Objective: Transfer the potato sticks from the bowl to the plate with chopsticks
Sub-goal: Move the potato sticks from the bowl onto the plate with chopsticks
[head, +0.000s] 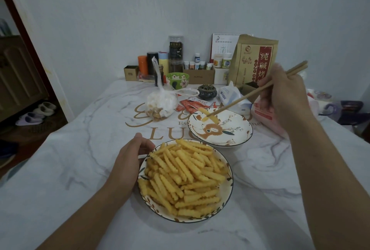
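Nearest the camera sits the bowl (185,214), heaped with crinkle-cut potato sticks (184,175) that fill it almost to the rim. Its left side is cupped by the left hand (128,161), thumb lying along the far rim and fingers curled round the near-left wall, so the hand grips the bowl on the table (270,199), which has a marbled white cover with gold lettering. Just beyond the bowl, to its right and nearly touching it, stands the plate (236,137), white with a painted orange figure and leafy sprigs. Above the plate's far-left part the right hand (288,97) holds the chopsticks (250,95), fingers curled round their upper halves; the tips are closed on one stick (205,114) that hangs slanted over the plate. Whether that piece touches the plate's surface cannot be told. Past the plate lie red sachets (192,104), a knotted clear bag (162,103) with food in it, a small dark censer (207,91) and a green flowered cup (177,79). Along the wall stand jars and bottles (176,53), a cardboard box (198,75), a desk calendar (223,45) and a brown paper bag (253,59) printed with red. Slippers (36,113) lie on the floor at left.
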A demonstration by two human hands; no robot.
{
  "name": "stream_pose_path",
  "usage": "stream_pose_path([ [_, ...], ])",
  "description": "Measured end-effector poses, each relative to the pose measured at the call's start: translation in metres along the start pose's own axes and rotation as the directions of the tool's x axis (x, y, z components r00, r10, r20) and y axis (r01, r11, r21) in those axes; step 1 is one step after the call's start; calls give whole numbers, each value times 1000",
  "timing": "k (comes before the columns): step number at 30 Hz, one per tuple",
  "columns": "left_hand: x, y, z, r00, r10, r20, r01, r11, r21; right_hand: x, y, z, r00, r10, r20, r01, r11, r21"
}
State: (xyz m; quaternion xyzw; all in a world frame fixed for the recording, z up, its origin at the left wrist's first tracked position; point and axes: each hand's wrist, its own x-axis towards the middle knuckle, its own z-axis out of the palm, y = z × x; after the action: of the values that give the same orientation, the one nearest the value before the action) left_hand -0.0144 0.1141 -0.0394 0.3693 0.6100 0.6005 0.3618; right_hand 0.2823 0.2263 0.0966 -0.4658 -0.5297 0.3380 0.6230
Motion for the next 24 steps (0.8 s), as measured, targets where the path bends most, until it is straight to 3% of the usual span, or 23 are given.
stream_pose_path([
  [4, 0, 0, 0, 1000, 3, 5, -3, 1000, 6, -14, -27, 0, 983, 2, 181, -22, 994, 106],
  [9, 1, -1, 0, 1000, 4, 3, -4, 1000, 11, -27, -37, 7, 931, 1, 365, -15, 999, 36],
  [20, 1, -1, -1, 1000, 2, -4, -2, 1000, 25, -27, -35, 10, 875, 44, 482, -34, 999, -30],
  [24, 3, -3, 0, 1000, 15, -12, -15, 999, 28, -22, -30, 8, 910, 54, 412, -62, 998, 6],
])
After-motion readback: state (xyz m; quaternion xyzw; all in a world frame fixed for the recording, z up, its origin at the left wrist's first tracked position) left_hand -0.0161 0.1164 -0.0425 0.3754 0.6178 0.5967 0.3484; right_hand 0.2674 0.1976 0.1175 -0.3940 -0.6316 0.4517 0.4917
